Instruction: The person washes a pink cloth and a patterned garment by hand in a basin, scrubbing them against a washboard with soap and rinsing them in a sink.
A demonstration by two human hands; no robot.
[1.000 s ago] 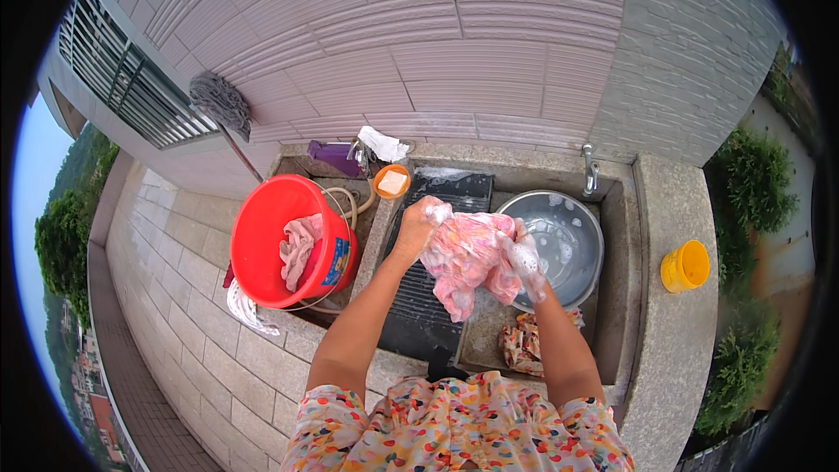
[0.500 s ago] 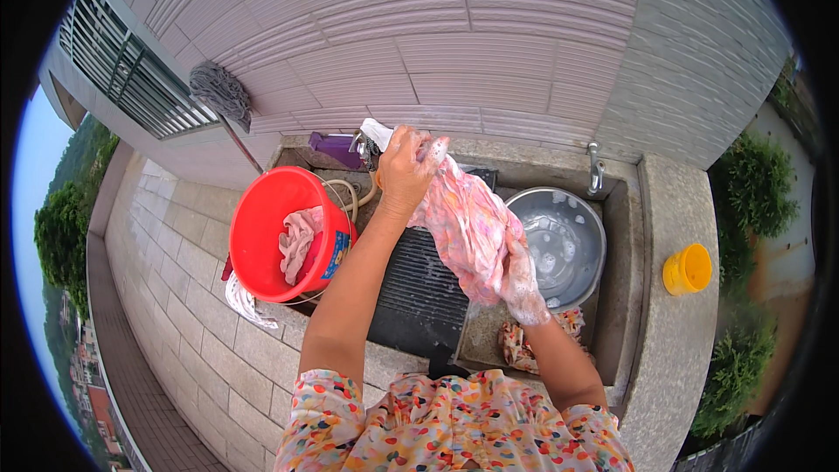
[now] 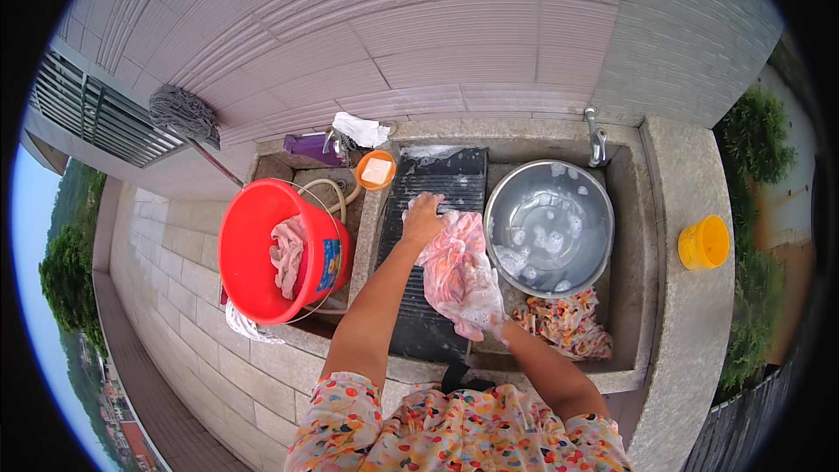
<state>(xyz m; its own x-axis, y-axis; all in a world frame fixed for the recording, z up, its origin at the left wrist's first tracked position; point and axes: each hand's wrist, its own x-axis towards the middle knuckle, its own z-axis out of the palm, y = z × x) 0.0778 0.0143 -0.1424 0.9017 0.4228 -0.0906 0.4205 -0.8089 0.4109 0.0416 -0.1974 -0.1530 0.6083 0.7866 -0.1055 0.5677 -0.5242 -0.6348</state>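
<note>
Your right hand point(image 3: 495, 329) is the nearer one, foam-covered at the near end of the pink cloth point(image 3: 461, 267); its forearm slants away to the left, and you can't tell how its fingers are set. The cloth lies across the dark ridged washboard point(image 3: 411, 319), its near end past the board's right edge. Your left arm reaches farther, slanting rightward, the left hand point(image 3: 423, 212) at the cloth's far end; whether it grips or only presses, you can't tell. Left, the red bucket point(image 3: 240, 245) carries a blue label point(image 3: 331, 262), its print too small to read. Right, the metal basin point(image 3: 599, 249) holds suds. Farther, an orange dish point(image 3: 387, 177) bears a white block point(image 3: 377, 171).
</note>
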